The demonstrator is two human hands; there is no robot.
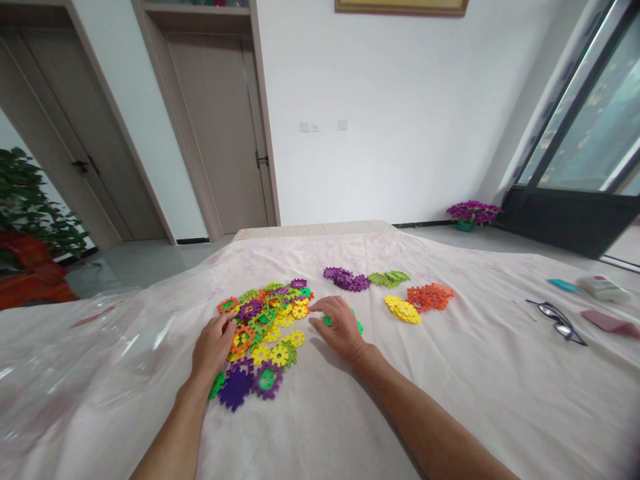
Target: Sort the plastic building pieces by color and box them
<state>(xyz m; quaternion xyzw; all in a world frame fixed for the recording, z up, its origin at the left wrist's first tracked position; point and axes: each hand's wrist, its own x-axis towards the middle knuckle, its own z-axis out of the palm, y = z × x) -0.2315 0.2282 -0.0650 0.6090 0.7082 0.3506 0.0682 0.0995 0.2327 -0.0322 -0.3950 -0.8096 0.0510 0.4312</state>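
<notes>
Many pieces (263, 324) are lying left of the right hand (341, 327), its grip parted. Left hand (213, 348) is touching them, grip unclear.

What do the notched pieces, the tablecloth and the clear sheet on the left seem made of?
Notched pieces: probably smooth plastic, by their bright colours and uniform teeth. Tablecloth: likely matte fabric, softly creased. Clear sheet: apparently glossy plastic film, transparent with bright glints.

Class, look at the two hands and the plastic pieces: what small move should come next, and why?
Perhaps the right hand should take the nearest yellow piece from the mixed pile: its fingers are close beside that piece, and a separate yellow pile lies farther right.
</notes>
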